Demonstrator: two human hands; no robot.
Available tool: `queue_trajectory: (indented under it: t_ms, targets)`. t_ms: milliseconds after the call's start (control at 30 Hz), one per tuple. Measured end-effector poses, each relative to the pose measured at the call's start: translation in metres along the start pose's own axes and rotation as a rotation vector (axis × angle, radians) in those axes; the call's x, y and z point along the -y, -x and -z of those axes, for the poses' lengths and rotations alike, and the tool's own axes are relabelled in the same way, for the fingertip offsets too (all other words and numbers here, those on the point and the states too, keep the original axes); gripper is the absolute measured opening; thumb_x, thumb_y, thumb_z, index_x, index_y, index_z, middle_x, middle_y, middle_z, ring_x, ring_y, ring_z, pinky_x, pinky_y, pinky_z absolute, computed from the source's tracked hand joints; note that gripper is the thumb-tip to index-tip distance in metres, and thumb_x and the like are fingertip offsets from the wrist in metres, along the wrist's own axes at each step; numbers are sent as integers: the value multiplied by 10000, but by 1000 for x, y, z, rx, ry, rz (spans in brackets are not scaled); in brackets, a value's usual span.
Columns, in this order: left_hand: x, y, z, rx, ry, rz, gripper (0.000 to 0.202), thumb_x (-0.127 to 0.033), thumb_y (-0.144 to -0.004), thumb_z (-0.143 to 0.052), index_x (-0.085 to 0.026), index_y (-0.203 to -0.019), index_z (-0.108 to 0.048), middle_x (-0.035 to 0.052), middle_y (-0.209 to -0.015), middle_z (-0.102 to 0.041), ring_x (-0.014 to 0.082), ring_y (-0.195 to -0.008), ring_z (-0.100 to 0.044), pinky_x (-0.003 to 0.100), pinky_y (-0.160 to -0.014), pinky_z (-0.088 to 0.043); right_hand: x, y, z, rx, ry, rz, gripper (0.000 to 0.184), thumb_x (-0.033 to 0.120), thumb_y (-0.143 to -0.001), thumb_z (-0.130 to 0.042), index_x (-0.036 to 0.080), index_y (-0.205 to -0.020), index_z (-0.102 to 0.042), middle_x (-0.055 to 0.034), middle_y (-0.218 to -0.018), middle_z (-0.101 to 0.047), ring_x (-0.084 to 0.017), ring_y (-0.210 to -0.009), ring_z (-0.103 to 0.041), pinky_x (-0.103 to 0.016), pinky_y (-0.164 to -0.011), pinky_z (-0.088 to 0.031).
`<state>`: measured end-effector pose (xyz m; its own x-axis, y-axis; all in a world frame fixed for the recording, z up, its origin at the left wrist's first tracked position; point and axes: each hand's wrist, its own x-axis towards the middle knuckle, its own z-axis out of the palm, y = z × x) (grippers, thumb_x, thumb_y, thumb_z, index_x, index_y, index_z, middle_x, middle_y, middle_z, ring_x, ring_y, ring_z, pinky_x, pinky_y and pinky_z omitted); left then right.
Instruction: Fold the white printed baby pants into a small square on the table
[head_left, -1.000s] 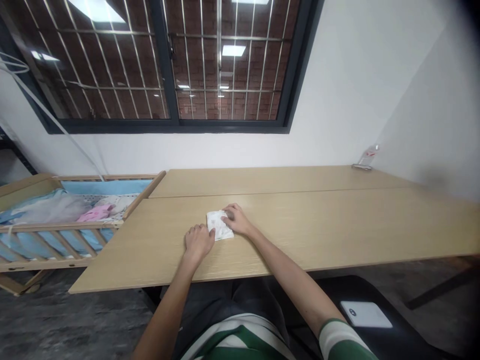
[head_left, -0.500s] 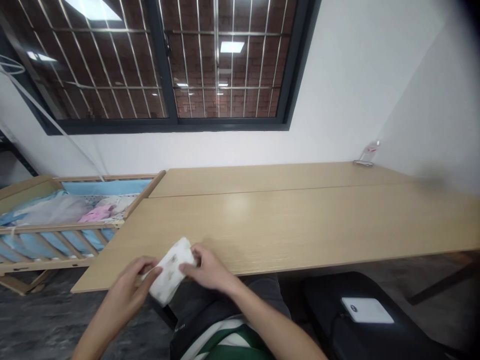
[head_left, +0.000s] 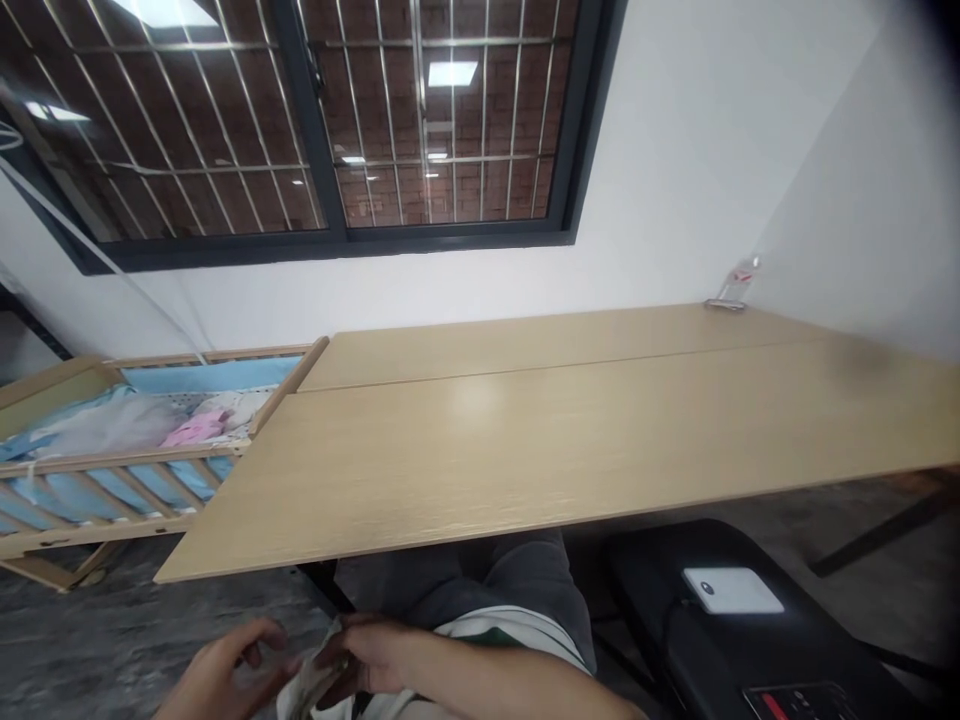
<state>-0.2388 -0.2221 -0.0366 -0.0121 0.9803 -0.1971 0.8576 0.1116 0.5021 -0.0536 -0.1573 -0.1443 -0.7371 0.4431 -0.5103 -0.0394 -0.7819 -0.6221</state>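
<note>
Low in the head view, a soft white packet (head_left: 289,700) that looks like a pack of tissues is held in front of my lap, below the table edge. My right hand (head_left: 379,648) is closed around its right side. My left hand (head_left: 229,665) is at its left, with thumb and fingers apart and the thumb tip close to the packet; whether it touches cannot be made out. The packet's lower part is cut off by the picture edge.
A long wooden table (head_left: 480,450) spans the view, with a clear bottle (head_left: 739,283) at its far right. A crib (head_left: 161,480) with blue bedding stands left. At right, a white power bank-like device (head_left: 733,590) lies on a black seat (head_left: 652,560).
Both hands have come down and back from the table edge to my lap, bringing the packet along. My left hand has loosened from its pinch on the packet. The view has tilted slightly.
</note>
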Motion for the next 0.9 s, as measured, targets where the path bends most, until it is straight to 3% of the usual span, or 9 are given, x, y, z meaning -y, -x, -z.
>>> queue_trajectory:
  t_ms: [100,200,267,367,567,700,767,800,900]
  targets:
    - [-7,-3,-22,208,33,-3,372,-375,-641,-696,-253,-992,-709,19,-936,-750,236,-857,-684,270,-748,-525,7,2,8,-85,-41,-144,125,129,-759,-591,142,-638,-621,-57,-629,-666,-170,-532,-660,-288,-590,-566]
    - [-11,-9,-36,287,138,-80,328,-320,-666,-645,-228,-979,-684,16,-927,-752,214,-843,-690,253,-745,-515,13,8,11,-93,-85,-136,191,152,-812,-532,121,-666,-651,-73,-645,-670,-160,-541,-656,-269,-622,-554]
    - [-13,-13,-37,269,207,-109,271,-388,-749,-599,-211,-938,-680,28,-896,-755,211,-810,-698,252,-731,-516,16,12,11,-111,-140,-83,232,178,-829,-497,121,-669,-654,-76,-652,-672,-156,-541,-649,-263,-628,-545]
    - [-16,-18,-33,176,205,-107,356,-510,-843,-522,-211,-871,-714,38,-860,-762,229,-833,-705,262,-749,-527,22,19,10,-103,-234,-39,281,207,-832,-439,132,-648,-638,-81,-658,-674,-155,-540,-639,-267,-627,-536]
    - [-24,-21,-23,110,267,-127,450,-584,-808,-563,-230,-997,-767,51,-962,-779,270,-923,-711,294,-838,-556,34,32,7,-57,-288,71,294,236,-817,-433,135,-625,-631,-71,-650,-667,-153,-554,-629,-271,-658,-509]
    - [-31,-22,-19,30,243,-113,538,-722,-777,-549,-236,-846,-769,52,-790,-749,274,-822,-694,295,-741,-566,39,38,4,-44,-236,126,344,361,-875,-496,127,-677,-652,-59,-691,-675,-146,-610,-640,-279,-696,-495]
    - [-35,-22,-18,12,238,-106,591,-783,-758,-532,-238,-802,-758,50,-751,-733,278,-813,-687,295,-721,-565,40,41,2,-24,-144,147,303,437,-801,-684,137,-762,-664,-36,-732,-685,-146,-644,-640,-292,-702,-484]
    - [-35,-23,-19,17,239,-111,614,-801,-760,-519,-236,-806,-755,50,-765,-735,277,-820,-686,294,-727,-563,40,43,1,-10,-87,162,327,420,-698,-805,151,-821,-666,-21,-765,-693,-145,-661,-637,-293,-698,-473]
    - [-28,-24,-23,69,239,-142,658,-813,-801,-466,-220,-833,-748,54,-824,-749,263,-830,-684,284,-755,-553,35,44,1,-42,55,247,611,207,-394,-941,193,-930,-648,24,-836,-698,-146,-728,-627,-272,-692,-435]
